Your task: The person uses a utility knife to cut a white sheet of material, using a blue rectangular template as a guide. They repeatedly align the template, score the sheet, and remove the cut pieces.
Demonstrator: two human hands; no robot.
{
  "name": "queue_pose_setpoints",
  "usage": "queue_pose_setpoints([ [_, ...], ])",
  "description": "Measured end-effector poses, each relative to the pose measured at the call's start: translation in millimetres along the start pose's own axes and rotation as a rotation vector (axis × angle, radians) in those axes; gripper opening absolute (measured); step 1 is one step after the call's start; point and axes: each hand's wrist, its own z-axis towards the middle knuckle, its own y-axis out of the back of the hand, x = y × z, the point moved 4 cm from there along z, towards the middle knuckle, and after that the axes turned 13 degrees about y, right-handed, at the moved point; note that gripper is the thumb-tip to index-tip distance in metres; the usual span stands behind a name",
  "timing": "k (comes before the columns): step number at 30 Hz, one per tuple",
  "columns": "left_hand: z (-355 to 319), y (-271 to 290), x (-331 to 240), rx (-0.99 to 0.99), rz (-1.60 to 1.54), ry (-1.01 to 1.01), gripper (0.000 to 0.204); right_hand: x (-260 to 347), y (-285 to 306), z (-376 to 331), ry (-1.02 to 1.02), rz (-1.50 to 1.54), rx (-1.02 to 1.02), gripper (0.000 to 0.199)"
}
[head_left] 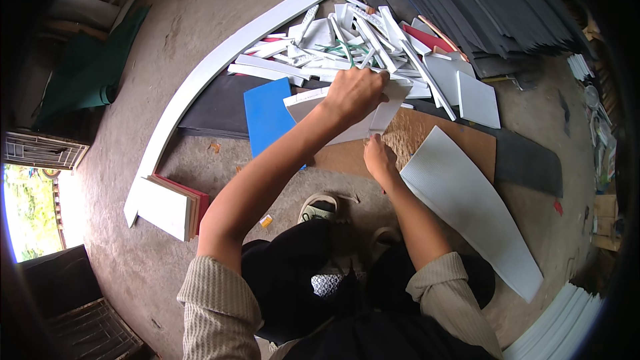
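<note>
A white foam sheet (385, 115) stands tilted in front of me, above a brown board (340, 159) that lies on the floor. My left hand (357, 95) is closed over its upper part, the fingers curled round the edge. Lower down, my right hand (380, 159) is closed at the sheet's near edge with its fingertips together. What it holds there, if anything, is too small to make out. A blue sheet (261, 115) lies to the left of the foam sheet, and a long curved white sheet (467, 200) reaches toward me on the right.
A heap of white offcut strips (373, 37) lies beyond my hands, with a long white strip (193, 80) curving down its left. White and red panels (163, 208) are stacked at the left. Dark sheets (480, 7) fill the far right. White sheets (560, 327) stand at the near right.
</note>
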Motion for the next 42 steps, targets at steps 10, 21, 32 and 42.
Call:
queue_pose_setpoints([
  [10, 2.6, -1.6, -1.2, -0.029, 0.001, -0.014, 0.025, -21.5, -50.7, 1.8, -0.04, -0.026, 0.0, 0.02],
  [21, -11.7, -13.1, -7.1, -0.132, 0.056, 0.031, 0.032, -27.4, -66.5, -39.9, -0.044, 0.021, -0.025, 0.023],
  [32, -14.7, 32.6, 43.1, -0.131, -0.16, 0.32, 0.046, -69.3, -21.4, -38.7, -0.114, 0.059, -0.13, 0.031],
  [42, -66.6, 33.6, 170.9, -0.329, -1.074, 0.58, 0.034, -73.7, -34.2, 14.6, -0.145, 0.102, -0.089, 0.039],
])
